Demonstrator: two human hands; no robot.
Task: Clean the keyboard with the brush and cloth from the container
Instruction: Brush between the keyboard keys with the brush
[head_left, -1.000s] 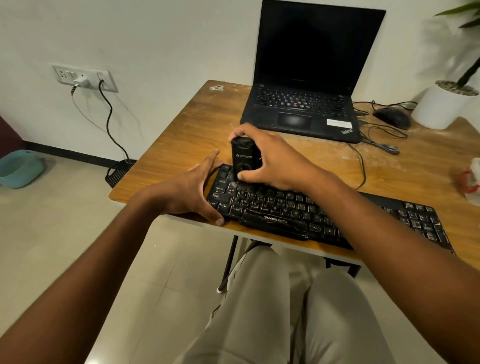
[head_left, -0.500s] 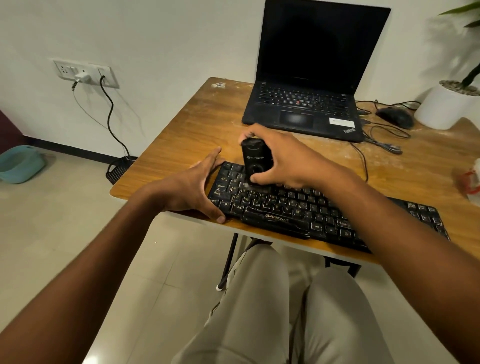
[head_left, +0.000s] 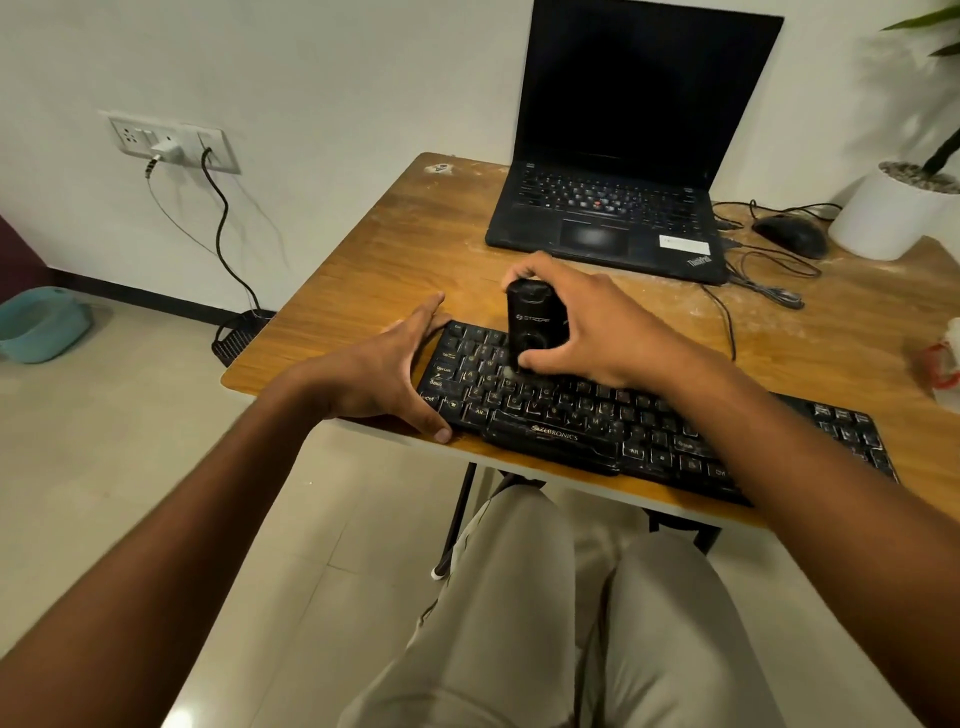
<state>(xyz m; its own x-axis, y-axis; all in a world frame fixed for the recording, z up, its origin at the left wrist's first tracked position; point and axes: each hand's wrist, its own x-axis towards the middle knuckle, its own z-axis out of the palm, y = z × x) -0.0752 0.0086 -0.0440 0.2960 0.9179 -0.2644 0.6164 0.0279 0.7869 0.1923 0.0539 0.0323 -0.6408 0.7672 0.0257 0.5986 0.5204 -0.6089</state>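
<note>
- Nearest, at the lower middle of the frame, the person's knees sit under the table (head_left: 363, 270) edge.
- The Zebronics keyboard (head_left: 597, 415) lies along the table's near edge, running off toward the right of the frame.
- The left hand (head_left: 379, 369) braces the keyboard's left end, fingers straight and spread, thumb on the front corner.
- The right hand (head_left: 587, 327) grips the black brush tool (head_left: 530, 327) upright, fingers curled round it, with its pale tip on the upper-left keys.
- To brush well, I judge short strokes along the key rows, bristles kept in the gaps, with the left hand pinning the board.
- Compared with a second ago, the brush has shifted slightly rightward over the keys; the left hand has stayed put.
- Farther back, the ThinkPad laptop (head_left: 613, 208) stands open; a mouse (head_left: 789, 234) and a white plant pot (head_left: 883, 218) sit at the upper right.
- No cloth or container can be made out.
</note>
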